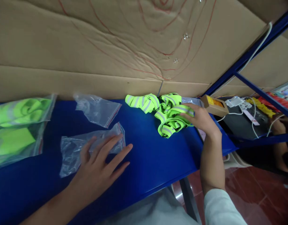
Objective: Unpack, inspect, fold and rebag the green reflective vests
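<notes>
My left hand [99, 162] is open, its fingers spread over a clear zip bag [72, 150] lying flat on the blue table [144, 168]. Just behind that bag lies another clear zip bag [99, 107]. My right hand [202, 120] reaches into the right side of a loose heap of neon yellow-green reflective straps [168, 125]. A strap edge sits between its finger and thumb, which look closed on it; the other fingertips are partly hidden. A further coiled reflective strap [144, 103] adjoins the heap on the left.
Bags with folded neon straps [22, 112] lie at the far left. Cardboard [99, 47] lines the back. At right are a small brown box [214, 105], a blue frame bar [263, 90], white cables, and another person's arm [278, 131].
</notes>
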### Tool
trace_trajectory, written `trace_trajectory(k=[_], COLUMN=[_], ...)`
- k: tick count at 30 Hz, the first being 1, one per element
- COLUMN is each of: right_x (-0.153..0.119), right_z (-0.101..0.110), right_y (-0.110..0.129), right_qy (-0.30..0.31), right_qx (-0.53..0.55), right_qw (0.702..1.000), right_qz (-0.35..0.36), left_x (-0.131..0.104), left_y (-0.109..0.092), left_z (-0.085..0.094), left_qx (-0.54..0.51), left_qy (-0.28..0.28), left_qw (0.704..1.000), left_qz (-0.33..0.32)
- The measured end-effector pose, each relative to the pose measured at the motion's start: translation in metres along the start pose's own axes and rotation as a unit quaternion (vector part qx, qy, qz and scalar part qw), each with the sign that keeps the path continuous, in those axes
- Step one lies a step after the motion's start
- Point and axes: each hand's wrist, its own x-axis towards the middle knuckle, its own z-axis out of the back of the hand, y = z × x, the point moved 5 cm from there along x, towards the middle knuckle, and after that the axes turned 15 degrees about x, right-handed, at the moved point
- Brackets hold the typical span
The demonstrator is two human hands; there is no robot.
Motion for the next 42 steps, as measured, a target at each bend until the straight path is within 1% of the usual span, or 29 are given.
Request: trace_trajectory(k=[2,3,4,7,8,9,12,14,16,18,20,22,23,24,25,27,29,30,31,32,33,34,36,37,39,42], right_x=[0.003,0.003,0.003,-0.003,-0.005,-0.005,-0.003,-0.002,-0.002,-0.004,-0.007,-0.01,-0.011,-0.012,-0.012,-0.013,-0.02,-0.027,-0.037,-0.05,-0.064,-0.076,-0.098,-0.106,-0.115,-0.117], right_z=[-0.004,-0.007,-0.011,-0.028,-0.033,-0.037,-0.046,-0.054,-0.067,-0.079,-0.086,-0.082,-0.074,-0.064,-0.05,-0.014,0.024,0.041,0.054,0.065,0.07,0.072,0.068,0.063,0.053,0.045], right_y=[0.01,0.015,0.019,0.024,0.024,0.025,0.035,0.05,0.066,0.079,0.086,0.086,0.083,0.077,0.067,0.034,-0.011,-0.035,-0.059,-0.083,-0.105,-0.121,-0.146,-0.155,-0.165,-0.171], right_qy=[-0.025,-0.018,0.003,0.094,0.113,0.12,0.094,0.073,0.067,0.072,0.086,0.119,0.137,0.155,0.161,0.117,0.023,-0.027,-0.063,-0.104,-0.124,-0.129,-0.124,-0.112,-0.09,-0.077], right_qx=[-0.045,-0.047,-0.036,0.005,0.0,-0.012,-0.031,-0.013,0.011,0.029,0.044,0.081,0.11,0.14,0.175,0.172,0.148,0.131,0.113,0.091,0.073,0.063,0.055,0.052,0.049,0.052], right_qw=[0.999,0.999,0.999,0.995,0.993,0.992,0.995,0.996,0.992,0.987,0.982,0.973,0.967,0.961,0.957,0.972,0.989,0.991,0.988,0.979,0.965,0.957,0.936,0.929,0.92,0.923], right_qz=[-0.014,-0.01,-0.001,0.034,0.036,0.033,0.032,0.059,0.103,0.142,0.165,0.182,0.184,0.183,0.165,0.106,0.019,-0.029,-0.081,-0.153,-0.218,-0.252,-0.324,-0.348,-0.379,-0.374], left_x=[0.001,0.002,0.002,0.004,0.005,0.005,0.007,0.009,0.01,0.01,0.01,0.009,0.009,0.009,0.009,0.01,0.01,0.009,0.009,0.009,0.008,0.008,0.008,0.008,0.009,0.011], left_y=[-0.001,-0.002,-0.003,-0.007,-0.009,-0.01,-0.013,-0.015,-0.016,-0.016,-0.015,-0.014,-0.013,-0.013,-0.012,-0.011,-0.011,-0.011,-0.01,-0.01,-0.01,-0.01,-0.01,-0.01,-0.011,-0.012], left_z=[0.003,0.005,0.007,0.009,0.009,0.009,0.009,0.006,0.004,0.002,0.0,-0.001,0.0,0.0,0.001,0.002,0.003,0.003,0.002,0.002,0.001,0.0,-0.002,-0.003,-0.003,-0.002], left_qx=[-0.019,-0.027,-0.034,-0.044,-0.047,-0.05,-0.059,-0.06,-0.062,-0.066,-0.068,-0.068,-0.07,-0.072,-0.075,-0.082,-0.084,-0.083,-0.083,-0.082,-0.083,-0.084,-0.087,-0.088,-0.09,-0.089], left_qy=[-0.014,-0.024,-0.034,-0.043,-0.046,-0.047,-0.049,-0.04,-0.033,-0.029,-0.024,-0.021,-0.021,-0.021,-0.021,-0.022,-0.026,-0.028,-0.03,-0.031,-0.03,-0.027,-0.022,-0.022,-0.027,-0.038], left_qw=[1.0,0.999,0.998,0.997,0.996,0.995,0.994,0.993,0.992,0.992,0.992,0.993,0.993,0.993,0.992,0.992,0.991,0.991,0.991,0.991,0.991,0.991,0.991,0.991,0.99,0.99], left_qz=[-0.011,-0.018,-0.028,-0.053,-0.059,-0.065,-0.082,-0.093,-0.102,-0.106,-0.103,-0.099,-0.098,-0.097,-0.096,-0.095,-0.099,-0.1,-0.102,-0.102,-0.101,-0.099,-0.099,-0.099,-0.1,-0.107])
